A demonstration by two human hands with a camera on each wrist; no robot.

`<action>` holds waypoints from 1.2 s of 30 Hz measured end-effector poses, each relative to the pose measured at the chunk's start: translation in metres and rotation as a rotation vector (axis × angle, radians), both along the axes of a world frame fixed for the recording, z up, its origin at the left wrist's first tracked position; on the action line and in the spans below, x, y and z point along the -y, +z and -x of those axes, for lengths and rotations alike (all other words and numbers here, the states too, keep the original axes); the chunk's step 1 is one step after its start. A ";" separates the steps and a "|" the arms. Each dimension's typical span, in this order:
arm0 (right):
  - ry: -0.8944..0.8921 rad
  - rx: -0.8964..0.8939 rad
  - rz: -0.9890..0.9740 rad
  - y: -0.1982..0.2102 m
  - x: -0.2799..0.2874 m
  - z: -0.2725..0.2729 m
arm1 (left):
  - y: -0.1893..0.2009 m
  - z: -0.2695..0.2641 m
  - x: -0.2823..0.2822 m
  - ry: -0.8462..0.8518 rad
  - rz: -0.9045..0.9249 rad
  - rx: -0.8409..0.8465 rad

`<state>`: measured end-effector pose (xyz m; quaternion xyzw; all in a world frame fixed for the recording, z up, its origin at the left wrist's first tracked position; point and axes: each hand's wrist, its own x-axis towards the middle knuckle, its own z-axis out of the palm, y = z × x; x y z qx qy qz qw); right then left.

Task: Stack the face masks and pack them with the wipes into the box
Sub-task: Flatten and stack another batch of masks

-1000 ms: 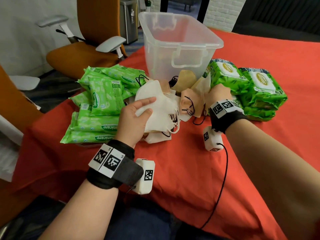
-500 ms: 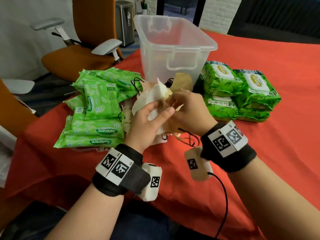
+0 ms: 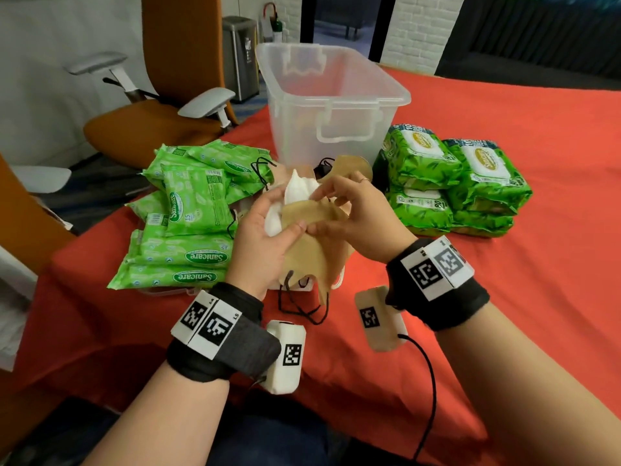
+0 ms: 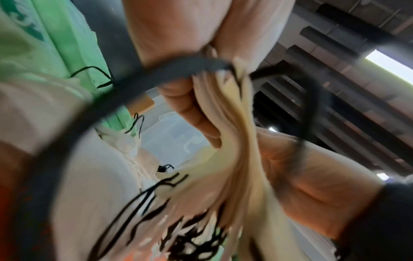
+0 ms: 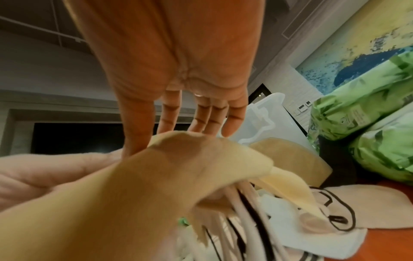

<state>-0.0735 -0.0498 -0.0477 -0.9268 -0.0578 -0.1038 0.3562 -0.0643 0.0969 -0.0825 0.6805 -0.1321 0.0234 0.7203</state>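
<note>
My left hand (image 3: 265, 240) grips a stack of face masks (image 3: 311, 260), white ones under a tan one, with black ear loops hanging below. In the left wrist view its fingers (image 4: 192, 109) curl round the stack (image 4: 234, 141). My right hand (image 3: 356, 216) lies on the top tan mask (image 5: 190, 167) with fairly straight fingers, thumb beside my left thumb. More loose masks (image 3: 349, 166) lie on the red cloth in front of the clear plastic box (image 3: 369, 100). Small green wipes packs (image 3: 191, 210) are piled on the left, larger packs (image 3: 453, 183) on the right.
The table under the red cloth (image 3: 537, 280) ends close on the left, where an orange office chair (image 3: 151, 129) stands. A metal bin (image 3: 240, 55) is behind it. The box stands open with no lid.
My right hand has come from the loose pile by the box with a tan mask and laid it on the stack. My left hand has lifted and tilted the stack.
</note>
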 end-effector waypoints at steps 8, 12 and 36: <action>0.018 -0.038 -0.003 0.002 0.007 -0.001 | -0.009 -0.003 -0.002 -0.087 -0.054 0.036; 0.025 -0.064 -0.069 0.000 0.012 -0.003 | -0.009 -0.005 -0.004 -0.046 -0.015 -0.060; 0.036 -0.059 -0.190 -0.004 -0.016 0.001 | -0.014 -0.010 -0.015 0.027 0.043 -0.140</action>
